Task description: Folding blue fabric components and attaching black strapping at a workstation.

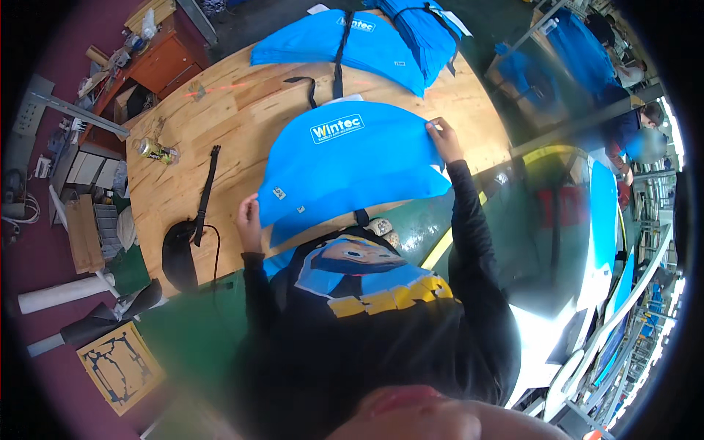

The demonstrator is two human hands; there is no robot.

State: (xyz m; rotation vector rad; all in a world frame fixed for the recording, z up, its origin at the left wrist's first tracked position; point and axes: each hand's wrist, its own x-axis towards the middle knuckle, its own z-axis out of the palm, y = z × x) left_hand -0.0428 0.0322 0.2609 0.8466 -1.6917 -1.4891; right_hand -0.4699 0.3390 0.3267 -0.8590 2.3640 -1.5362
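Observation:
A blue half-moon fabric panel (345, 165) with a white printed mark lies in front of me, its lower edge at the near side of the wooden table. My left hand (250, 220) pinches the panel's lower left corner, close to a small white label (279, 193). At the upper right edge, my right hand (445, 141) grips the cloth between thumb and fingers. More blue cloth (290, 229) shows under the lower left edge; how many layers lie beneath is hidden.
On the wooden table (176, 121) are a strapped stack of blue panels (304, 40), a second blue bundle (427, 42), a black strap (208, 191), a rounded black piece (180, 257) and a green can (155, 151). Another person (631, 136) is at the right.

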